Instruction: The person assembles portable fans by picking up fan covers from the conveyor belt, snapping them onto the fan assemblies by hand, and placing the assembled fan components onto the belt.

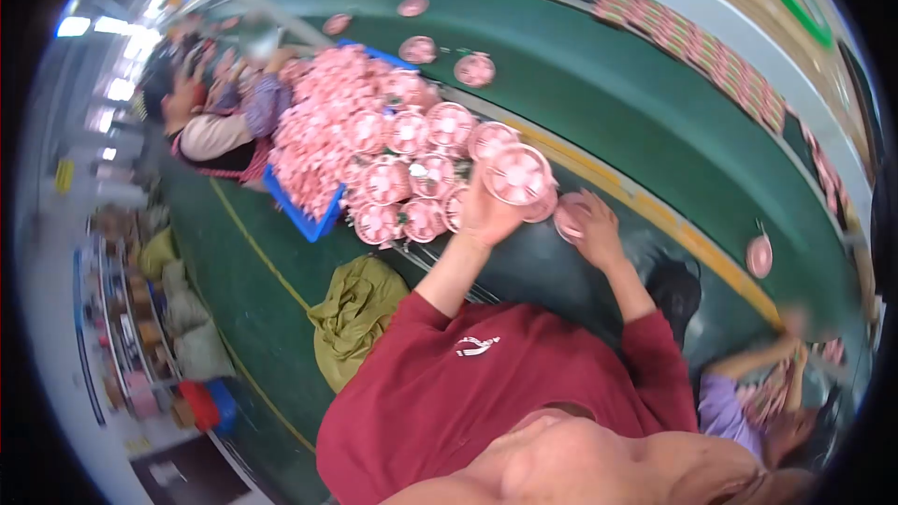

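Left hand (493, 213) clasps a pink fan (517, 174), right hand (601, 236) a pink disc (568, 219); bumped, stacked fans (409, 178) could topple off the worktop's (547, 266) near edge.

The fingers of the left hand (491, 218) are mostly hidden behind a pink fan (517, 174). The right hand (601, 236) covers part of a pink piece (570, 217), so its grip is not clear. In the heap (327, 117), single parts are too small to tell. Lettering on the red sweater (479, 341) is not readable. Goods on the shelf (131, 309) are blurred, and the dark border cuts the green ring (795, 0).
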### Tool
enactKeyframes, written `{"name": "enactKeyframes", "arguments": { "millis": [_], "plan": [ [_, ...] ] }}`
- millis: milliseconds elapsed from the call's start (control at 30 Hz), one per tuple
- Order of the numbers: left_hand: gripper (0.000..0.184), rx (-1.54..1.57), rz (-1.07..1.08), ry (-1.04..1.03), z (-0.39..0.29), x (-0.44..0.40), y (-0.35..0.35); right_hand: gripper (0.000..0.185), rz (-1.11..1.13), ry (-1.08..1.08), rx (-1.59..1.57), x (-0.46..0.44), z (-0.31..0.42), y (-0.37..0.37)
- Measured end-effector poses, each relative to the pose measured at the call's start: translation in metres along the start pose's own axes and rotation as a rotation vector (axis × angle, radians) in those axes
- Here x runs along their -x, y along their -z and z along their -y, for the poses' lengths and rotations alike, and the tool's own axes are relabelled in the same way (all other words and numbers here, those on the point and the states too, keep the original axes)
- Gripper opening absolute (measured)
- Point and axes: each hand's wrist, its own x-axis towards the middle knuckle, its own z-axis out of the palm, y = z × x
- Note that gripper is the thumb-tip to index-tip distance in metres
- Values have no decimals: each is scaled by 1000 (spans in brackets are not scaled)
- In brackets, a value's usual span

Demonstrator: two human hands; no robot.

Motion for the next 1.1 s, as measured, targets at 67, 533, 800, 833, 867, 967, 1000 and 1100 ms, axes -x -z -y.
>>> {"name": "enactKeyframes", "arguments": {
  "millis": [67,533,800,833,867,967,1000,1100],
  "plan": [
    [55,33,15,29,4,-1,16,36,-92,-11,-276,-2,3,18],
    [35,-236,-225,162,62,1,20,56,-299,131,-355,-8,63,52],
    [50,-1024,-401,-100,81,16,3,69,-262,160,-890,-13,77,28],
    [44,-1259,-262,-677,90,11,0,66,-247,102,-1041,-14,83,28],
    [44,-1258,-261,-689,89,10,1,63,-223,39,-1194,-13,88,27],
    [38,-1575,-200,-935,86,12,3,53,-167,-126,-1573,-15,91,19],
    [39,-1622,-231,-921,85,5,13,53,-134,-196,-1652,-18,88,11],
    [45,-1665,-235,-818,85,3,8,51,-186,-441,-1639,-24,87,10]
  ]
}}
